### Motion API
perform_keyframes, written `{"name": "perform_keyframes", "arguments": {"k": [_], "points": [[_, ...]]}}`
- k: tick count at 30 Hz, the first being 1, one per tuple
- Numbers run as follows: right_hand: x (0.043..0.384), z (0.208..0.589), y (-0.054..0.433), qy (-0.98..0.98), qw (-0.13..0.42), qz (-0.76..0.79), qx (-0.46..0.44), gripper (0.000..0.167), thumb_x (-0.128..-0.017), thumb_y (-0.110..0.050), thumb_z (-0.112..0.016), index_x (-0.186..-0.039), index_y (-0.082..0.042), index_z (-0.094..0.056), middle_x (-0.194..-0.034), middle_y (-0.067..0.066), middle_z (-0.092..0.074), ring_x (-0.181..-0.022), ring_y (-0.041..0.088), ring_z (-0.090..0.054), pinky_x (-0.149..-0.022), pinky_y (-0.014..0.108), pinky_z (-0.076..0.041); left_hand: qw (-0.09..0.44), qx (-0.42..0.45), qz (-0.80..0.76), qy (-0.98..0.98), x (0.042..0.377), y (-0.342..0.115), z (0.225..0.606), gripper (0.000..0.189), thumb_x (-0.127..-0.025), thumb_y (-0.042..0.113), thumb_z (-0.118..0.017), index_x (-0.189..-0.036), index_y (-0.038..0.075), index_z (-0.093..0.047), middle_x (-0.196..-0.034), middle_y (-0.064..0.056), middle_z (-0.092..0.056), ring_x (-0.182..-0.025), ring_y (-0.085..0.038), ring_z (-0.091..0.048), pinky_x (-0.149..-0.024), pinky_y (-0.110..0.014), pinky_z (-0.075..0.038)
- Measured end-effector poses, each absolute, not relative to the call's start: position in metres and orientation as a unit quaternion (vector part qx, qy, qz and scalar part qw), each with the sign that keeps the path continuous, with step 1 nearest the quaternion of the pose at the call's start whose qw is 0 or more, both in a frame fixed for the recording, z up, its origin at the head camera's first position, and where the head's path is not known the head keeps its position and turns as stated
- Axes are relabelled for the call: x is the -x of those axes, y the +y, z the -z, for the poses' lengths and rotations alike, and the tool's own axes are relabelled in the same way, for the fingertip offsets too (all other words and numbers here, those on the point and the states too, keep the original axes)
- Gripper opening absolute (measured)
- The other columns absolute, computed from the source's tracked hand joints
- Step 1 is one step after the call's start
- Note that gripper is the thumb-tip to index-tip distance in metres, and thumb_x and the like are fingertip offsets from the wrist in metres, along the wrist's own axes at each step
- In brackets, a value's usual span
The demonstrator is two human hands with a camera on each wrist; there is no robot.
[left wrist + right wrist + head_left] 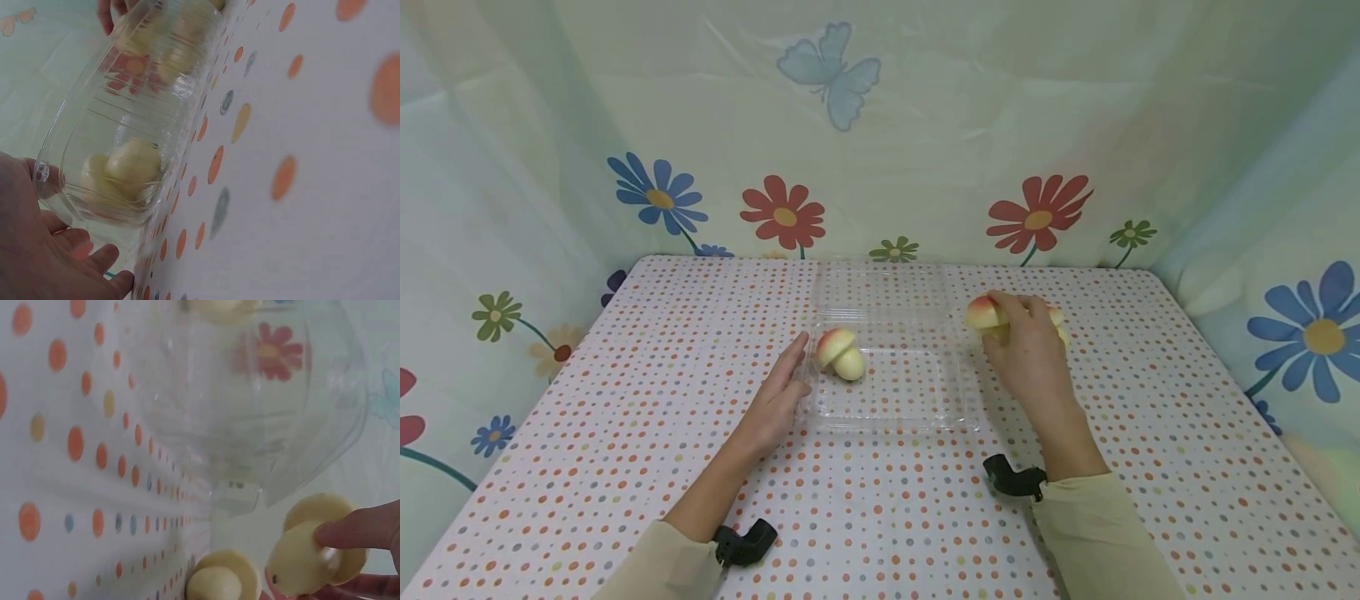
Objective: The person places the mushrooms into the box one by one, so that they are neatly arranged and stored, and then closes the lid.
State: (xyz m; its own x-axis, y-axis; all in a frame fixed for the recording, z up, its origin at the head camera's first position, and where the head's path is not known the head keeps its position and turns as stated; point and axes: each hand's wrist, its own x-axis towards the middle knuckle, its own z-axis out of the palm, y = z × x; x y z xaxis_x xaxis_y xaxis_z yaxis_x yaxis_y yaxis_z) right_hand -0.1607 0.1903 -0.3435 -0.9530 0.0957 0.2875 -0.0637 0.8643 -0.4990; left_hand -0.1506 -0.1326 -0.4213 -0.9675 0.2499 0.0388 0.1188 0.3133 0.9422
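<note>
A clear plastic clamshell box [887,421] stands on the table with its lid [880,287] folded back. Inside its left end lies a toy mushroom [848,364], cream with a reddish cap, seen through the wall in the left wrist view. My left hand [775,400] rests against the box's left side, fingers loosely extended, thumb near the rim corner. Right of the box, my right hand [1030,354] pinches a second toy mushroom [300,556] between thumb and fingers. Another mushroom [215,584] sits close by, mostly hidden behind that hand in the head view.
A white cloth with colourful dots covers the table [662,400]. Behind it hangs a curtain [910,108] printed with flowers and a butterfly. A dark wrist-worn device shows at each sleeve, the right one [1011,477] lying near the box's front right corner.
</note>
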Motion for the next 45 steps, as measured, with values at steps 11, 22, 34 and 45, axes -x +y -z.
{"name": "perform_keyframes", "arguments": {"k": [11, 22, 34, 45], "points": [[0.162, 0.338, 0.162, -0.933, 0.185, -0.307, -0.041, 0.057, -0.094, -0.005, -0.069, -0.148, -0.009, -0.054, -0.143, 0.027, -0.048, -0.104, 0.041, -0.061, -0.084, 0.053, -0.058, 0.054, -0.114, -0.575, 0.808, 0.15, -0.133, 0.422, 0.075, -0.098, 0.008, -0.036, -0.168, 0.017, -0.011, -0.175, -0.003, -0.007, -0.162, -0.03, -0.01, -0.13, -0.057, -0.008], [0.167, 0.343, 0.128, -0.939, 0.136, -0.304, -0.082, 0.059, -0.093, -0.006, -0.071, -0.149, -0.012, -0.054, -0.144, 0.022, -0.049, -0.101, 0.039, -0.067, -0.079, 0.049, -0.06, 0.059, -0.11, -0.58, 0.805, 0.151, -0.132, 0.422, 0.075, -0.098, 0.009, -0.036, -0.168, 0.017, -0.011, -0.175, 0.0, -0.007, -0.162, -0.027, -0.01, -0.13, -0.056, -0.009], [0.172, 0.358, 0.103, -0.95, 0.071, -0.293, -0.086, 0.061, -0.093, -0.007, -0.072, -0.15, -0.017, -0.053, -0.148, 0.019, -0.048, -0.095, 0.033, -0.065, -0.076, 0.041, -0.055, 0.056, -0.114, -0.579, 0.805, 0.152, -0.133, 0.422, 0.076, -0.098, 0.008, -0.037, -0.168, 0.018, -0.011, -0.175, 0.0, -0.008, -0.162, -0.028, -0.011, -0.13, -0.056, -0.008], [0.175, 0.369, 0.091, -0.952, 0.052, -0.285, -0.094, 0.063, -0.091, -0.008, -0.073, -0.15, -0.016, -0.054, -0.145, 0.017, -0.05, -0.097, 0.032, -0.065, -0.079, 0.043, -0.056, 0.059, -0.113, -0.584, 0.802, 0.152, -0.133, 0.422, 0.076, -0.098, 0.007, -0.037, -0.168, 0.018, -0.011, -0.175, 0.0, -0.008, -0.162, -0.027, -0.011, -0.131, -0.055, -0.008]]}}
